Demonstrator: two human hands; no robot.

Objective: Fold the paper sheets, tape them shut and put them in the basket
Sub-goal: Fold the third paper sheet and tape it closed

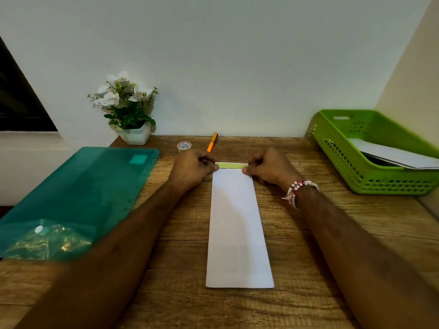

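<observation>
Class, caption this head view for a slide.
Left hand and right hand pinch a green tape strip at the far end of the folded paper sheet.

A plain, matte, pale grey-white back wall (225,55) fills the upper half of the frame under soft, even light. A cream side wall (413,74) meets it at upper right. At far left, a dark window opening (19,103) sits above a white ledge (28,136). A brown wood-grain tabletop (166,293) spans the lower half.
</observation>
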